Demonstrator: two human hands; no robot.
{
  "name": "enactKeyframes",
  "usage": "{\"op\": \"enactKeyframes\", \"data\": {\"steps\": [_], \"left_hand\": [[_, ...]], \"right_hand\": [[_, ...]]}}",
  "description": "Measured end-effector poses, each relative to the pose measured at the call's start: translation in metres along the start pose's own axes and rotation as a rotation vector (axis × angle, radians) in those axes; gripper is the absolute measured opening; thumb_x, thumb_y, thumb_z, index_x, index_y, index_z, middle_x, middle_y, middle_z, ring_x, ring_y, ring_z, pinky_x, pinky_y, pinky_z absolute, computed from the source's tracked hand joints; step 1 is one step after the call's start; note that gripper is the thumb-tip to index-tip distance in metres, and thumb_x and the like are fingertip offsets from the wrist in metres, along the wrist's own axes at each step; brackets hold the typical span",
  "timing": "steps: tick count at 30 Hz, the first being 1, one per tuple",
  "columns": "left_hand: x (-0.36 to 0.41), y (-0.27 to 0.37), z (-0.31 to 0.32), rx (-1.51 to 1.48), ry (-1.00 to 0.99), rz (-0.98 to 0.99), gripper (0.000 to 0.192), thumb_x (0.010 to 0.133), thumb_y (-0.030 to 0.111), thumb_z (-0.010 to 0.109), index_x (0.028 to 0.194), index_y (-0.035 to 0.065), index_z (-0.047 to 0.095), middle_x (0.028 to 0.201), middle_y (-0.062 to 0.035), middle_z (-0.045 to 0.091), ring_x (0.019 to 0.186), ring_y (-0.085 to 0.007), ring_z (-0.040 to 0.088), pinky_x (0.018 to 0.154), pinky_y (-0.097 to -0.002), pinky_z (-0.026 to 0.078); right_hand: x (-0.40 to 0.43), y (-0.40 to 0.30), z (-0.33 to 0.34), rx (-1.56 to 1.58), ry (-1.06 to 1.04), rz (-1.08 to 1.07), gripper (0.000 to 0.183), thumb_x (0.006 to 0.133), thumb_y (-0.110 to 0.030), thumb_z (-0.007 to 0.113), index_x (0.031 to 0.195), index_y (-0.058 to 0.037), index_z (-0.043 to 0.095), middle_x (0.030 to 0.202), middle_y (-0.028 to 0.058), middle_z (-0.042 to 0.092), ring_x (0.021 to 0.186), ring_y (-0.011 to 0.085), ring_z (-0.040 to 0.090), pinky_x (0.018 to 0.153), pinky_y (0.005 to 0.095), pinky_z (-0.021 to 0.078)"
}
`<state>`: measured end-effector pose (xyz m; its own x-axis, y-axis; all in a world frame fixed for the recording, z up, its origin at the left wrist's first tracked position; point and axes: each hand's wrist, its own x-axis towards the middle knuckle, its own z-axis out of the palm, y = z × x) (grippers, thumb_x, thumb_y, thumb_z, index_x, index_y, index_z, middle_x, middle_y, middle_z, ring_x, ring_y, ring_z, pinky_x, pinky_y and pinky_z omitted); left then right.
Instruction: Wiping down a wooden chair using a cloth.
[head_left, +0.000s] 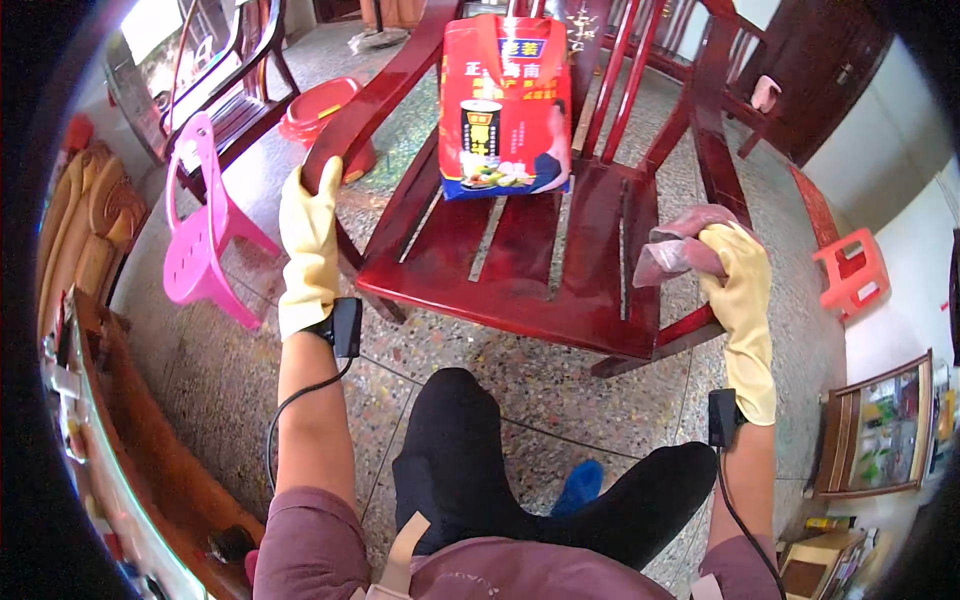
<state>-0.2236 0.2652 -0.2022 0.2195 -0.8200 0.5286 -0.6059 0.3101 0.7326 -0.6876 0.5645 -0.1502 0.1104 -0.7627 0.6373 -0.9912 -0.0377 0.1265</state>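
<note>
Before me stands a dark red wooden armchair (517, 289) with a slatted seat and a spindled back. My left hand (309, 232), in a cream rubber glove, is closed around the front end of the chair's left armrest (379, 97). A pinkish cloth (671, 247) is bunched in my gloved right hand (739, 270), at the front of the right armrest (716, 169). The hand and cloth hide that armrest's front end. A red carry bag (506, 75) with printed writing and a picture of a can sits upright towards the back of the seat.
Left of the chair are a pink plastic child's chair (196, 259) and a red plastic bucket (322, 112). Further back is another wooden armchair (247, 105). An orange plastic stool (855, 274) stands by the right wall. A glass-topped table (135, 487) runs along my left.
</note>
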Motion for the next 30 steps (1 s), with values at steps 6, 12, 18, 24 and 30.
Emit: {"op": "enactKeyframes", "data": {"steps": [6, 12, 18, 24, 30], "left_hand": [[0.004, -0.023, 0.013, 0.023, 0.087, 0.149, 0.052, 0.094, 0.045, 0.073, 0.119, -0.0003, 0.069, 0.111, -0.0272, 0.071, 0.104, -0.0441, 0.068, 0.092, -0.0456, 0.051], [-0.002, -0.007, 0.001, 0.014, 0.003, -0.014, 0.072, 0.091, 0.058, 0.07, 0.134, -0.0001, 0.062, 0.126, -0.0304, 0.066, 0.12, -0.0448, 0.063, 0.103, -0.0461, 0.047], [0.004, -0.004, -0.003, 0.004, 0.025, 0.041, 0.06, 0.091, 0.051, 0.073, 0.124, 0.0003, 0.067, 0.119, -0.0273, 0.069, 0.112, -0.0427, 0.066, 0.096, -0.0451, 0.05], [-0.002, 0.0, 0.0, -0.084, 0.014, -0.016, 0.054, 0.091, 0.046, 0.074, 0.121, 0.0007, 0.068, 0.113, -0.0238, 0.071, 0.108, -0.0391, 0.068, 0.094, -0.0439, 0.051], [-0.005, 0.001, -0.006, -0.135, 0.012, -0.022, 0.05, 0.091, 0.044, 0.075, 0.119, 0.0028, 0.069, 0.11, -0.021, 0.073, 0.103, -0.0362, 0.07, 0.092, -0.0431, 0.052]], "right_hand": [[0.003, -0.003, -0.01, 0.028, 0.015, -0.011, 0.051, 0.063, -0.002, 0.082, 0.113, -0.0101, 0.071, 0.118, 0.0112, 0.073, 0.118, 0.0363, 0.065, 0.105, 0.0454, 0.0501], [0.002, -0.002, 0.003, 0.076, 0.01, -0.025, 0.051, 0.064, -0.001, 0.081, 0.113, -0.0093, 0.07, 0.119, 0.0115, 0.072, 0.117, 0.0364, 0.065, 0.105, 0.0462, 0.0495], [0.005, -0.002, -0.003, 0.047, 0.02, -0.02, 0.049, 0.067, -0.003, 0.08, 0.114, -0.0093, 0.071, 0.12, 0.0122, 0.072, 0.12, 0.0369, 0.064, 0.107, 0.0467, 0.048], [-0.005, -0.004, -0.004, 0.027, 0.054, -0.004, 0.049, 0.071, -0.004, 0.08, 0.118, -0.009, 0.07, 0.123, 0.0118, 0.071, 0.123, 0.0373, 0.062, 0.108, 0.047, 0.0467], [-0.005, -0.009, -0.004, 0.04, 0.039, 0.038, 0.052, 0.065, 0.0, 0.08, 0.115, -0.0103, 0.07, 0.123, 0.0094, 0.069, 0.123, 0.0352, 0.061, 0.106, 0.0469, 0.0474]]}}
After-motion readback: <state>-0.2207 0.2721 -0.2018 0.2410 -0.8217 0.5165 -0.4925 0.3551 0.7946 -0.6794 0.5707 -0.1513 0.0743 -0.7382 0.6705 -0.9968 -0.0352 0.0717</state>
